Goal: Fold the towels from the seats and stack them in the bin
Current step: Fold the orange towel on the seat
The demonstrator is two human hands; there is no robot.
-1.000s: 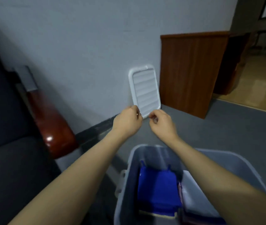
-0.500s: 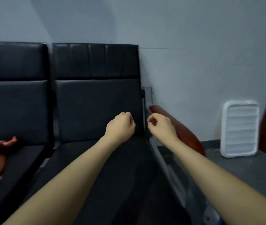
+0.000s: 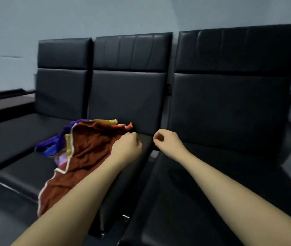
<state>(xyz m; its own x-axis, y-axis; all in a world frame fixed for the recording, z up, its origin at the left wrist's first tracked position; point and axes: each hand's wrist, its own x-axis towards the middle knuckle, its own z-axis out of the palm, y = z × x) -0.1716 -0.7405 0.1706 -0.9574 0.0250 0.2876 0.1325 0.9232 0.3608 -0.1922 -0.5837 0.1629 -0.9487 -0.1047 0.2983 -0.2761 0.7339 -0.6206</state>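
Both hands are out in front with nothing in them. The left hand (image 3: 128,146) has its fingers curled into a loose fist, held over the right edge of the towel pile; whether it touches the cloth cannot be told. The right hand (image 3: 168,143) is also curled, thumb and forefinger close together, empty, and it hovers over the gap between the middle seat (image 3: 25,176) and the right seat (image 3: 185,201). The two hands are near each other but apart. The towels (image 3: 80,153) lie in a crumpled heap on the middle seat, unfolded. On top is a brown towel (image 3: 88,148) with a pale trim, and its near end hangs over the front edge of the seat. Under it and to its left show a purple towel (image 3: 56,145), a yellow one (image 3: 68,147) and a bit of pale lilac cloth. At the far side of the heap an orange-red edge (image 3: 123,126) peeks out against the backrest. The seats are a row of three black padded chairs joined together, with tall backrests (image 3: 128,86), standing against a pale grey wall (image 3: 88,16). The left seat (image 3: 8,137) sits beside a dark armrest (image 3: 2,94) at the far left.
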